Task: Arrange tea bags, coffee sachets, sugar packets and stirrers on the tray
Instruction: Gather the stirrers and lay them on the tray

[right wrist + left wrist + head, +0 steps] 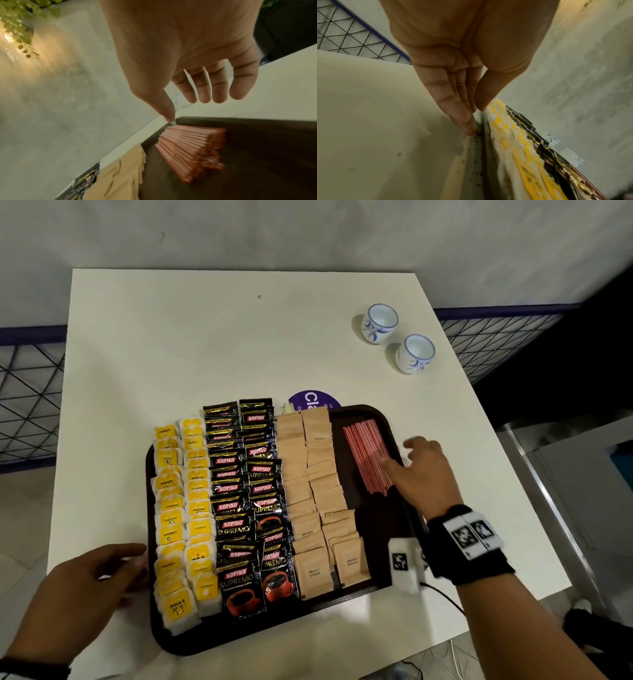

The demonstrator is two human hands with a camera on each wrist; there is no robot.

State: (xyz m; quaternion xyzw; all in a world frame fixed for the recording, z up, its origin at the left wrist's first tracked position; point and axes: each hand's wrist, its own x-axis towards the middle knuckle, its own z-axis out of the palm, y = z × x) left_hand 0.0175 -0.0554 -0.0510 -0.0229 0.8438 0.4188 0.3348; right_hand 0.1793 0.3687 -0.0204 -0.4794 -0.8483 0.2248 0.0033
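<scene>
Stirrers [368, 457] beside sugar packets [317, 494] on tray [376, 518]; right hand [423, 474] above, fingers relaxed.

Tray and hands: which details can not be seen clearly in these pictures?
- Purple sticker, head view: text cut off by the tray.
- Stirrers, right wrist view: near ends blurred.
- Right hand, head view: touching the stirrers or not, unclear.
- Tea bags, head view: most print too small.
</scene>
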